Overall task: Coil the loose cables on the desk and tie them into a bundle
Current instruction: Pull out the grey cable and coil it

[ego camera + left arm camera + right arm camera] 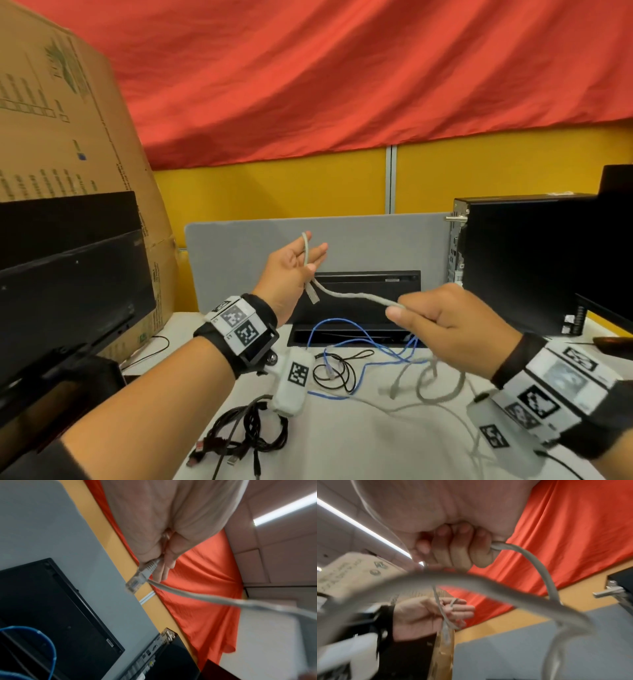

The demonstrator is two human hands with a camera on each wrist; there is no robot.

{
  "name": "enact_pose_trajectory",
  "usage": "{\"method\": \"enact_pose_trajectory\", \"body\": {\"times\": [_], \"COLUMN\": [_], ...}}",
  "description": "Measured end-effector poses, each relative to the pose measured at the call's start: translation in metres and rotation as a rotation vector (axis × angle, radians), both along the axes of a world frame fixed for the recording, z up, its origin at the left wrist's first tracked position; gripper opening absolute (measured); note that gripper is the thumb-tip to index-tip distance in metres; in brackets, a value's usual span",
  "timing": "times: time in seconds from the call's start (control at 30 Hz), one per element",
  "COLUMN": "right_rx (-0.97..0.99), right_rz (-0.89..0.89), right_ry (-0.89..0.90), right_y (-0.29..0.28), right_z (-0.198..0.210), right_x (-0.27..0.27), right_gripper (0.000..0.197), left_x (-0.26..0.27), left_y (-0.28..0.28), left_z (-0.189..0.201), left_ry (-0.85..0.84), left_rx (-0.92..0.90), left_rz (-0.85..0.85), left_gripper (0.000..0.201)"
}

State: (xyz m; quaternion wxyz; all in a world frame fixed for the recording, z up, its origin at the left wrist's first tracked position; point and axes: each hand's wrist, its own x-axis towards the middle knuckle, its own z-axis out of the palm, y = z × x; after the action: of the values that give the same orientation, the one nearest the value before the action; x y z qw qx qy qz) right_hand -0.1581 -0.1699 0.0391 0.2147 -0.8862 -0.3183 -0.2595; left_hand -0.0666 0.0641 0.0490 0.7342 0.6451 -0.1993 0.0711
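Note:
A grey network cable (352, 297) stretches in the air between my two hands. My left hand (299, 262) is raised palm-up with its fingers fairly straight. The cable runs up over the fingers, the thumb pins it against the palm, and its clear plug (313, 297) hangs below. The left wrist view shows that plug (137, 580) sticking out under the thumb. My right hand (411, 310), a fist, grips the cable further along; its curled fingers (453, 547) show in the right wrist view. The remaining grey cable (431, 387) drops to the white desk (359, 442).
A blue cable (346, 329), a thin black loop (334, 371) and a tangled black cable pile (246, 435) lie on the desk. A black cable tray (363, 308) sits behind. A monitor (68, 281) and cardboard box (61, 113) stand left, a PC tower (520, 260) right.

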Motion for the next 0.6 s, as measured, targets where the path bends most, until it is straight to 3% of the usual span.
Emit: {"method": "enact_pose_trajectory", "body": {"times": [0.17, 0.33, 0.47, 0.6], "right_rx": [0.151, 0.319, 0.373, 0.403], "right_rz": [0.113, 0.062, -0.044, -0.134], "right_ry": [-0.009, -0.042, -0.044, -0.02], "right_y": [0.007, 0.0, -0.011, -0.017], "right_z": [0.027, 0.04, 0.036, 0.029], "right_x": [-0.002, 0.01, 0.025, 0.041], "right_gripper": [0.052, 0.052, 0.047, 0.042], "left_x": [-0.012, -0.033, -0.037, -0.04], "left_y": [-0.016, -0.017, -0.017, -0.017], "left_z": [-0.007, -0.007, -0.007, -0.005], "left_ry": [0.059, 0.079, 0.09, 0.135], "left_rx": [0.224, 0.407, 0.358, 0.193], "left_rz": [-0.219, -0.517, -0.593, -0.702], "left_gripper": [0.058, 0.042, 0.049, 0.041]}}
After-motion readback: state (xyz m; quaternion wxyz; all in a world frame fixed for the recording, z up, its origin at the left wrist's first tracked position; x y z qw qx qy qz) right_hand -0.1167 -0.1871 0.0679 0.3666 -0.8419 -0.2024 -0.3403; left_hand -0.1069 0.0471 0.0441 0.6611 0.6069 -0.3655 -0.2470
